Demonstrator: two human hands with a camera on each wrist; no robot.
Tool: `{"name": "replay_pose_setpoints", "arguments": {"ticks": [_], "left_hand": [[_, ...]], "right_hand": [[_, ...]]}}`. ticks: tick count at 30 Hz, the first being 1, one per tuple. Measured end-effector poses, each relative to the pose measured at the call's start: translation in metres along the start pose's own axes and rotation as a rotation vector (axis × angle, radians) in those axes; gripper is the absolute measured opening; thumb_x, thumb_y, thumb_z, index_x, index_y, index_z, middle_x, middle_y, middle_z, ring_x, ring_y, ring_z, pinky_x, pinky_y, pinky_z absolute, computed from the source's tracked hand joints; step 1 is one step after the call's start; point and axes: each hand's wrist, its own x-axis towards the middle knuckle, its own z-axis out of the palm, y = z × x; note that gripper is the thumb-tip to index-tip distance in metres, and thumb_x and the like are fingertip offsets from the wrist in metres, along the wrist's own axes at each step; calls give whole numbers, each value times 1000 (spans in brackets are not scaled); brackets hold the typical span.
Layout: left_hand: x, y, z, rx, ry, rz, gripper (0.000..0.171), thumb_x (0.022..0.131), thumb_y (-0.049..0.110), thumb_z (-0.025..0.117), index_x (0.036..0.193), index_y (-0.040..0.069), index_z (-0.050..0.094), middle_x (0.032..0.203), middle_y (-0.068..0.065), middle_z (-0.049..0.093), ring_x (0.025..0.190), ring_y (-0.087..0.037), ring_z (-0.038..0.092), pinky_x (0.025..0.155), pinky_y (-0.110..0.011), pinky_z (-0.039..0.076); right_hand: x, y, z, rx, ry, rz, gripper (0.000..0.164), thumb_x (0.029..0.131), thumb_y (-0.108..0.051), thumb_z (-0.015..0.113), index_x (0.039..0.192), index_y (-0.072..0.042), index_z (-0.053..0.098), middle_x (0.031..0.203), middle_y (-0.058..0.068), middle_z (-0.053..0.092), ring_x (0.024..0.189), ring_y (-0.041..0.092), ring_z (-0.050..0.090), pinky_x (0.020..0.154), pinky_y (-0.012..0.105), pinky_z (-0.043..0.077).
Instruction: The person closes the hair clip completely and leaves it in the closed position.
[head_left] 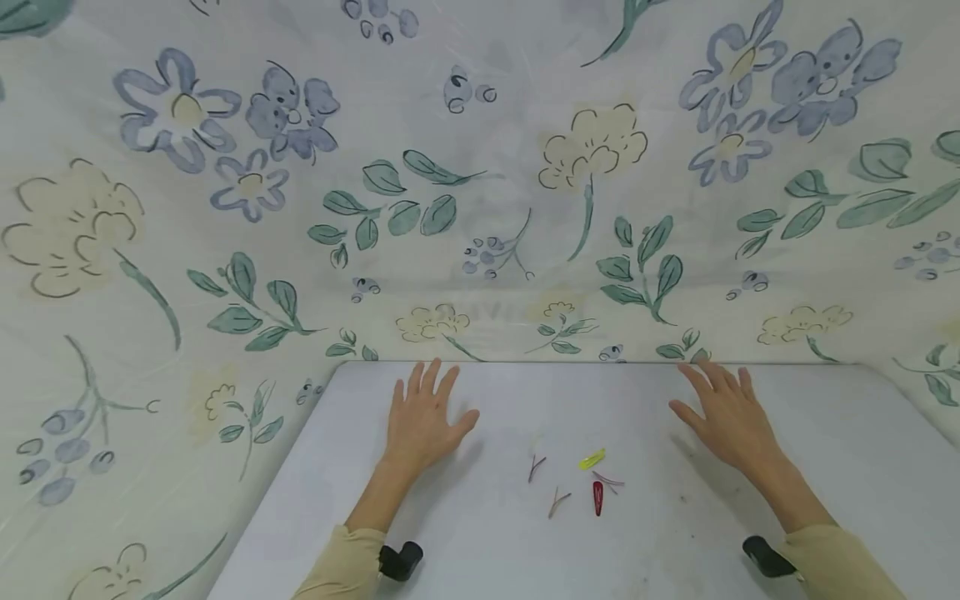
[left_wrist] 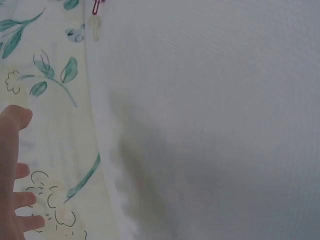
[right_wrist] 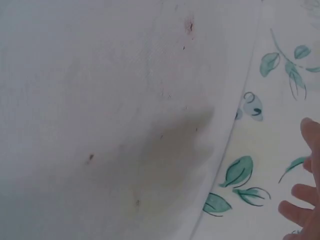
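Observation:
My left hand point(head_left: 422, 421) is held over the left part of the white table, its fingers spread and nothing in it. Across from it, my right hand point(head_left: 723, 417) hovers over the right part with straight, parted fingers, also holding nothing. Between the two hands lies a small group of clips: a yellow hair clip point(head_left: 592, 459), a red snap hair clip point(head_left: 597, 498), and thin Y-shaped pinkish or brown pieces point(head_left: 536, 468), whose exact kind is too small to tell. The left wrist view catches a red clip point(left_wrist: 96, 7) and a pale clip point(left_wrist: 94, 27) at its top edge.
The white table point(head_left: 480, 550) meets a floral-patterned sheet point(head_left: 480, 183) along its far edge. Small dark specks point(right_wrist: 90, 158) dot the tabletop on the right. Black devices point(head_left: 401, 561) sit at both wrists.

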Motion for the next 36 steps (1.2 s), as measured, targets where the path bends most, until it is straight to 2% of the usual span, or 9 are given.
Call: {"name": "replay_pose_setpoints", "arguments": {"ticks": [6, 16, 27, 36], "left_hand": [[-1, 4, -1, -19, -11, -9, 74, 90, 57, 54, 148, 13, 43, 154, -17, 38, 143, -40, 31, 111, -61, 28], [-7, 11, -1, -100, 7, -20, 71, 88, 54, 60, 144, 12, 48, 150, -17, 44, 138, -40, 38, 106, -59, 36], [-11, 25, 4, -148, -11, -23, 68, 86, 51, 62, 142, 13, 50, 148, -15, 45, 135, -37, 42, 105, -57, 38], [-16, 38, 4, -180, -16, 1, 66, 85, 48, 64, 140, 13, 51, 144, -15, 49, 132, -35, 46, 100, -56, 42]], "right_hand": [[4, -6, -2, 57, -22, -20, 57, 94, -26, 66, 141, 0, 46, 144, 32, 41, 131, 52, 39, 113, 67, 15], [8, -13, 2, 124, -36, -45, 53, 93, -23, 68, 138, -1, 50, 141, 29, 46, 133, 45, 40, 115, 64, 14], [16, -27, 9, 225, -101, -46, 50, 92, -24, 69, 134, -3, 54, 135, 26, 53, 131, 43, 44, 114, 65, 13], [22, -41, 10, 222, -123, -55, 49, 92, -25, 69, 134, -4, 56, 136, 24, 54, 132, 42, 45, 115, 64, 14]]}}
